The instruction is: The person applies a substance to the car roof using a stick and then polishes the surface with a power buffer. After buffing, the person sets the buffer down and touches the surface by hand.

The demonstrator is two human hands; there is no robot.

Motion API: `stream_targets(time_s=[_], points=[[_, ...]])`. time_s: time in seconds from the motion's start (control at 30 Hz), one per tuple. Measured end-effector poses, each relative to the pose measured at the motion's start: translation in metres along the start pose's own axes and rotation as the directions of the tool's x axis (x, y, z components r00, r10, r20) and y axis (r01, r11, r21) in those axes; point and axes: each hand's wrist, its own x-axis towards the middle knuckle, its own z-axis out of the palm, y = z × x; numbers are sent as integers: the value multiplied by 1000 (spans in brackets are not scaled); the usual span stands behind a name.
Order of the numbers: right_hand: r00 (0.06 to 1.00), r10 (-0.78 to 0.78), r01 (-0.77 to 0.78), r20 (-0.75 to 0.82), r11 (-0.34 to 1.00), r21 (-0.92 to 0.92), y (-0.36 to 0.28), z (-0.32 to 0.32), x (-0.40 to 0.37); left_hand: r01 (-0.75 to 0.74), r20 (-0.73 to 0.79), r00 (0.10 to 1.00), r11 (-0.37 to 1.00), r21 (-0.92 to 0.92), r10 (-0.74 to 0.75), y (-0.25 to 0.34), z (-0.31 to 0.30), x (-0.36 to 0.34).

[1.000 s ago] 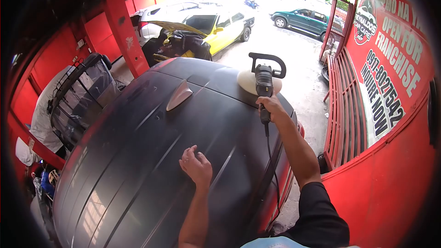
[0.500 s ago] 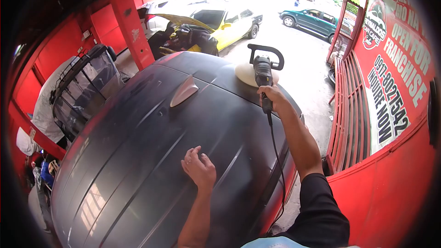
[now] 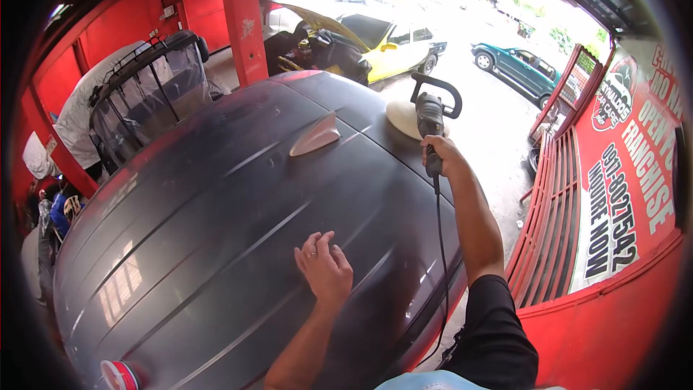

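A small round red-and-white tub (image 3: 119, 374) sits at the near edge of the dark grey ribbed car roof (image 3: 216, 195); its lid is on, so I cannot tell what is in it.

The black corded rotary polisher (image 3: 430, 123) lies on the far right part of the roof. Its long axis runs away from the person. The cream round foam pad (image 3: 401, 115) and black loop handle are at the far end, and the black cord (image 3: 439, 245) trails back from the near end.

The right hand (image 3: 442, 157) has its grip closed tight around the polisher's rear handle. The left hand (image 3: 325, 267) holds nothing: its grip is wide open, palm down, fingers spread flat on the roof. A grey fin-shaped antenna (image 3: 316, 136) stands between the two hands.
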Motion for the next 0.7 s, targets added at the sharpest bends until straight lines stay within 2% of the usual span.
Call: stream_targets(time_s=[0.13,0.17,0.2,0.33,0.37,0.4,0.5,0.57,0.7], points=[[999,-6,5,40,999,42,14,6,26,-13,-3,1000,1000,5,13,-3,0,-2],[1000,-25,25,-11,1000,0,13,13,25,-16,-10,1000,1000,4,16,-3,1,-1],[998,-25,22,58,999,47,15,17,22,-41,4,999,999,-4,41,-4,2,-2],[993,-104,110,-54,987,114,23,39,4,-95,-34,995,995,27,96,-11,6,-2],[998,-58,58,5,995,83,25,36,7,-104,-57,993,994,41,106,-12,8,-2],[999,-51,51,-3,995,85,23,37,-3,-145,-39,988,989,40,146,-14,9,-3],[999,-36,37,-13,993,111,19,29,-13,-122,-48,991,991,54,125,-13,8,-1],[995,-73,79,-61,991,111,14,22,-19,-35,31,999,999,24,34,-10,4,0],[995,-84,90,-62,990,109,17,9,-34,-22,24,999,1000,6,22,-9,3,0]])
